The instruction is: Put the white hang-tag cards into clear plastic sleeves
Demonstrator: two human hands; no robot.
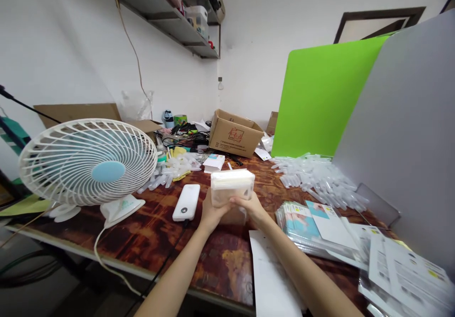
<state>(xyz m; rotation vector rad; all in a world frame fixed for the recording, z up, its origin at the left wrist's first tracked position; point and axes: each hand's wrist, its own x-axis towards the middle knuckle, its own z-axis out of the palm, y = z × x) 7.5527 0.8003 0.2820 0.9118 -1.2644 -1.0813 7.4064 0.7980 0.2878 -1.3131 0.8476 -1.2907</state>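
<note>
Near the middle of the table, my left hand (213, 212) and my right hand (251, 206) hold a white stack (232, 184) in clear wrapping between them, one hand on each side. Fingers of both hands are closed round its lower part, with the thumbs meeting at the front. What the stack is made of cannot be made out. A white power bank (186, 202) with a black cable lies left of my left hand. Behind the stack sits a small pile of white cards (213, 162). A white paper sheet (272, 279) lies under my right forearm.
A white fan (88, 163) stands at the left. Packaged cards (302, 222) and loose packs (408, 274) cover the right side. Clear plastic pieces (316, 177) are heaped before a green panel (323, 99). A cardboard box (234, 136) and cluttered items stand at the back.
</note>
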